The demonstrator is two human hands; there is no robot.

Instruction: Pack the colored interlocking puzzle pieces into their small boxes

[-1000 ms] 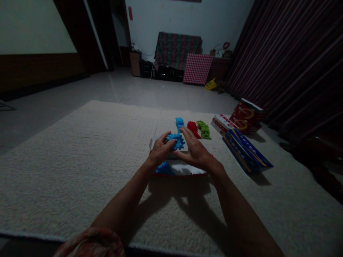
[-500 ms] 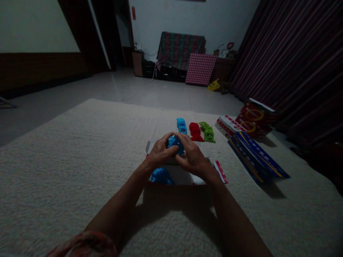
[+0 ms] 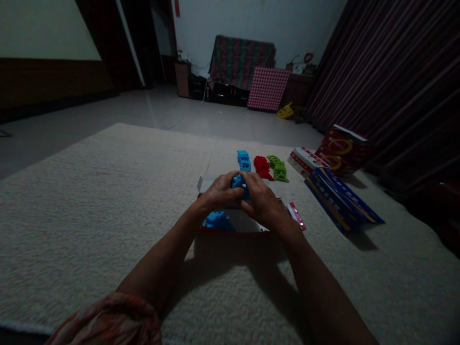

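Between my two hands is a clump of blue plastic building blocks (image 3: 237,181), partly hidden by the fingers. My left hand (image 3: 220,191) wraps it from the left, thumb across the front. On the other side, my right hand (image 3: 262,200) closes round it, fingertips close to those of the left. Just below lies an open cardboard box (image 3: 247,224) with a white inside and red edge. More blue blocks (image 3: 217,220) rest in its left part. Behind the hands stand rows of light blue blocks (image 3: 243,160), red blocks (image 3: 262,166) and green blocks (image 3: 278,168).
Everything sits on a cream quilted mat (image 3: 108,191). To the right are a blue folded card (image 3: 341,199), a white and red box (image 3: 308,161) and a larger dark red box (image 3: 343,149). A dark striped curtain (image 3: 388,86) hangs beyond them.
The view has tipped slightly, so the mat and boxes appear higher. Both hands still hold the blue blocks, which have shifted a little right and turned between the fingers.
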